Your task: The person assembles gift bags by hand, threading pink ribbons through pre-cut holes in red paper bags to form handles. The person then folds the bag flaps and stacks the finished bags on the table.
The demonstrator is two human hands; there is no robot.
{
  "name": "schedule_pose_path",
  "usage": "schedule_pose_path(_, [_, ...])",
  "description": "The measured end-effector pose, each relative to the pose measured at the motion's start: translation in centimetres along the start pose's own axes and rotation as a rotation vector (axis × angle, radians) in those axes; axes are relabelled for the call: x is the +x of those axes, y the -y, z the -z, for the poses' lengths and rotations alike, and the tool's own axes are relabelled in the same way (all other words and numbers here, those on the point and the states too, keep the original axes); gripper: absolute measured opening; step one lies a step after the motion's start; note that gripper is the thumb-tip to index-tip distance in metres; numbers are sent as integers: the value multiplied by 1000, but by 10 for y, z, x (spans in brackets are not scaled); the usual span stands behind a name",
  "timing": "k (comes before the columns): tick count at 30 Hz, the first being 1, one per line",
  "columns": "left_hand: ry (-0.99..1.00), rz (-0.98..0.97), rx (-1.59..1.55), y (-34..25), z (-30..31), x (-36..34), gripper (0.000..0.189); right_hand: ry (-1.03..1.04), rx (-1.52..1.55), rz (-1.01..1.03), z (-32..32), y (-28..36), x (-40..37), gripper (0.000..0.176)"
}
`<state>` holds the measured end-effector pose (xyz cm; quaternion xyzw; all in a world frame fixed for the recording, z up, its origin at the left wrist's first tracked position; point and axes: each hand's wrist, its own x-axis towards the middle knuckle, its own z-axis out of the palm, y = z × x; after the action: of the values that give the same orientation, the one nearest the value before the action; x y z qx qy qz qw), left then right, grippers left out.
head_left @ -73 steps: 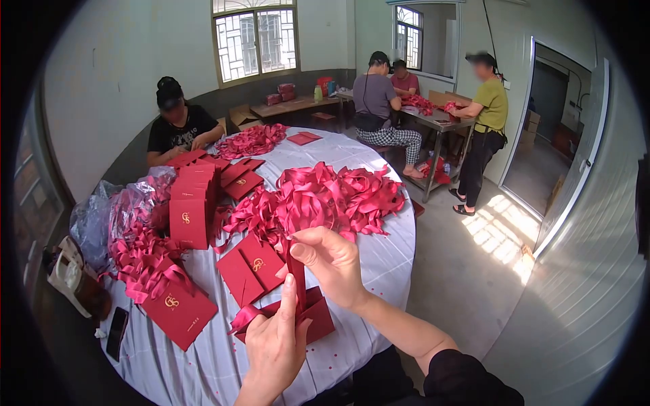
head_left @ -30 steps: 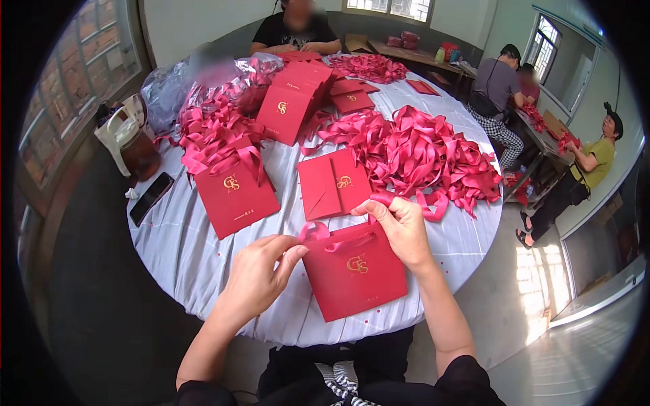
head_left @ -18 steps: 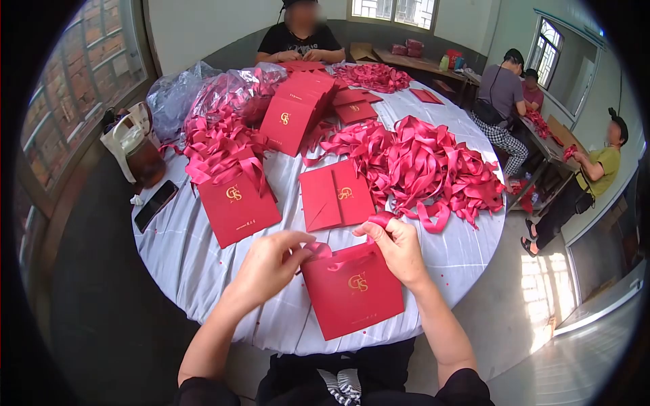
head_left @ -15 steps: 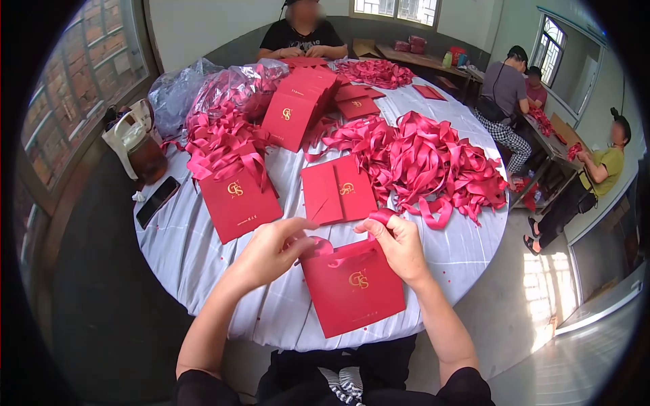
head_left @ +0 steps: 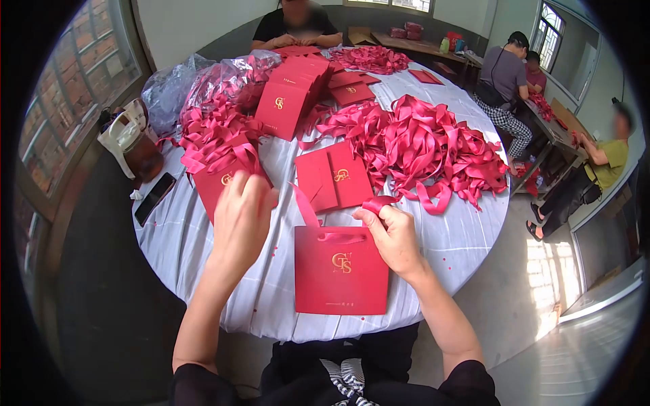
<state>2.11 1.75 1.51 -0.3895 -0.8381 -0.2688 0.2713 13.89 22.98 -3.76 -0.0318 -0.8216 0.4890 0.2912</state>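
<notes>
A red paper gift bag point(head_left: 342, 287) with a gold emblem lies flat before me. A pink ribbon point(head_left: 340, 237) runs across its top edge. One ribbon end stands loose at the bag's upper left. At the upper right corner, my right hand point(head_left: 394, 238) pinches the other end, which loops over the fingers. My left hand point(head_left: 242, 213) is raised over a second red bag point(head_left: 211, 191), apart from the loose ribbon end. Its fingers are curled together, and what they hold, if anything, is hidden. Just beyond the near bag lies a folded red bag point(head_left: 345, 177).
A large ribbon heap point(head_left: 433, 152) covers the table's right side, a smaller pile point(head_left: 217, 139) the left. Stacked red bags point(head_left: 284, 101) stand farther back beside plastic wrapping point(head_left: 169, 88). A phone point(head_left: 156, 198) lies at the left edge. A person point(head_left: 298, 30) sits opposite; others work at right.
My left hand has moved left and up, away from the ribbon end at the bag. The near bag has turned straighter. My right hand still grips the ribbon.
</notes>
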Motion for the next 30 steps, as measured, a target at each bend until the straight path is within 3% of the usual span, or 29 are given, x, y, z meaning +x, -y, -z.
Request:
schedule_pose_path(3, [565,388,-402,-3,8,-22,44,-5,4,-21,-1,-1,-3,15])
schedule_pose_path(7, [757,504,-556,-4,-8,-35,58,-39,42,51,-2,0,-3,13])
schedule_pose_path(8, [750,506,-558,-2,-14,-36,58,-65,74,82,-2,1,-3,13])
schedule_pose_path(10, [695,765,-947,1,-25,-37,57,-40,52,90,-1,4,-4,12])
schedule_pose_path(14, [768,887,-1314,-2,-27,-26,50,-7,-23,133,1,2,-4,11])
schedule_pose_path(18, [725,681,-1520,4,-38,-12,32,49,-30,132,0,2,-3,12])
schedule_pose_path(21, [545,706,-1610,1,-42,-1,21,86,-37,142,-2,-4,-5,12])
schedule_pose_path(25, [438,649,-1537,1,-53,1,17,68,-58,185,-4,-4,-3,12])
schedule_pose_path(29, [433,603,-1434,15,-68,-4,23,40,-282,69,-2,-4,-4,18])
schedule_pose_path(30, [366,582,-1190,16,-71,-6,25,1,-308,14,-2,-3,-4,21])
